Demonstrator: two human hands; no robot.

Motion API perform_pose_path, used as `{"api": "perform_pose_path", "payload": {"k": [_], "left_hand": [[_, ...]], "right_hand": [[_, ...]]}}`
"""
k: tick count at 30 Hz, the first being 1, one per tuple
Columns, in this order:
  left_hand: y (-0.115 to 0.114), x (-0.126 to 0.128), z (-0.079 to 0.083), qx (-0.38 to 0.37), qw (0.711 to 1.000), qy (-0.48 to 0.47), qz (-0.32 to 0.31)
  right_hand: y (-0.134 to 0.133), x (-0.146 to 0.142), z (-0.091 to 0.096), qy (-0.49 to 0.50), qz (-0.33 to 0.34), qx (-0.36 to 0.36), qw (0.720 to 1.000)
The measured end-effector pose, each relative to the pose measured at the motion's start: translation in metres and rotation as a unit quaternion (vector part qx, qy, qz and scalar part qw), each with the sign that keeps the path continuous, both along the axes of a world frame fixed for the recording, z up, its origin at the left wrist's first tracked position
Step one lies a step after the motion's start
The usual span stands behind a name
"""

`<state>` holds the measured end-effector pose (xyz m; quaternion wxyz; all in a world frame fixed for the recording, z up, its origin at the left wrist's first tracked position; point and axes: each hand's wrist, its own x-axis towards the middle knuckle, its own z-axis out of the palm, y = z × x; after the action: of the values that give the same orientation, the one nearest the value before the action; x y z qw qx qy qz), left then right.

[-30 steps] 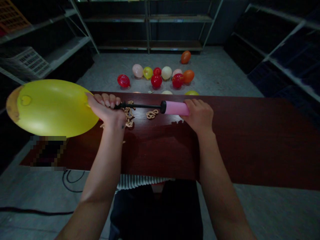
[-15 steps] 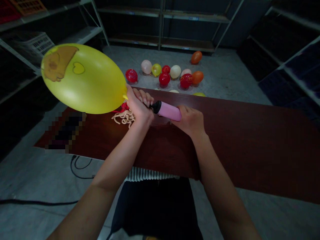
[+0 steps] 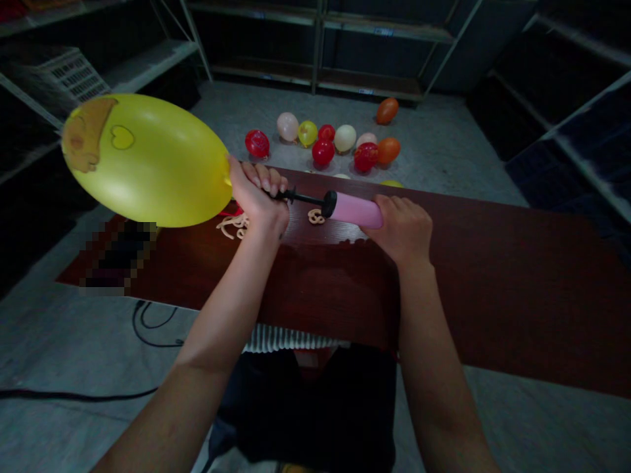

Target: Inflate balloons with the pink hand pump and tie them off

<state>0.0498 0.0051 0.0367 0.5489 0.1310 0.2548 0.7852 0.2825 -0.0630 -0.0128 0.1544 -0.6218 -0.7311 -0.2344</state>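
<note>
In the head view my left hand (image 3: 261, 194) is closed around the black end of a balloon pump and pinches the neck of a large inflated yellow balloon (image 3: 158, 164). The balloon bears a brown printed figure and a heart, and stretches out to the left. My right hand (image 3: 404, 226) grips the pink barrel of the balloon pump (image 3: 352, 209). Between the hands the pump's thin black rod shows, drawn out of the barrel. Beige coiled strips, perhaps uninflated balloons (image 3: 229, 226), lie below my left hand, and a small beige coil (image 3: 316, 217) lies beneath the rod.
The dark red-brown table (image 3: 493, 282) spans the view. A pixelated dark object (image 3: 121, 256) lies at its left end. Beyond, several red, orange, white and yellow balloons (image 3: 323, 152) rest on the floor. Shelves (image 3: 261, 69) line the back and sides. Black cables (image 3: 148, 335) run on the floor.
My hands have moved apart: the right with the pink barrel to the right, the left with the yellow balloon to the left. More of the pump's black rod shows, and the small coil has come into view.
</note>
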Motion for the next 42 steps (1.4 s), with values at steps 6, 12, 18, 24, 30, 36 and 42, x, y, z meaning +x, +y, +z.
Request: {"api": "perform_pose_path", "payload": {"k": [6, 12, 18, 24, 30, 36, 42], "left_hand": [[0.009, -0.028, 0.0, 0.015, 0.997, 0.061, 0.036], [0.013, -0.039, -0.007, 0.047, 0.992, 0.116, 0.028], [0.007, -0.026, -0.004, 0.026, 0.995, 0.084, 0.039], [-0.01, 0.01, 0.004, 0.039, 0.999, 0.007, 0.021], [-0.013, 0.023, -0.003, 0.045, 0.998, 0.035, -0.009], [-0.012, 0.013, 0.0, 0.039, 0.998, 0.044, -0.014], [-0.012, 0.009, 0.004, 0.004, 1.0, 0.007, -0.014]], "right_hand": [[-0.002, 0.02, 0.005, -0.011, -0.04, 0.043, 0.998], [-0.004, 0.023, 0.001, 0.023, -0.036, 0.016, 0.999], [-0.003, 0.003, 0.001, 0.028, -0.007, -0.024, 0.999], [-0.002, -0.034, 0.0, 0.053, 0.034, -0.066, 0.996], [-0.002, -0.042, -0.007, 0.071, 0.042, -0.073, 0.994], [0.0, -0.041, -0.005, 0.085, 0.057, -0.043, 0.994], [0.001, -0.023, -0.003, 0.04, 0.047, 0.0, 0.998]]}}
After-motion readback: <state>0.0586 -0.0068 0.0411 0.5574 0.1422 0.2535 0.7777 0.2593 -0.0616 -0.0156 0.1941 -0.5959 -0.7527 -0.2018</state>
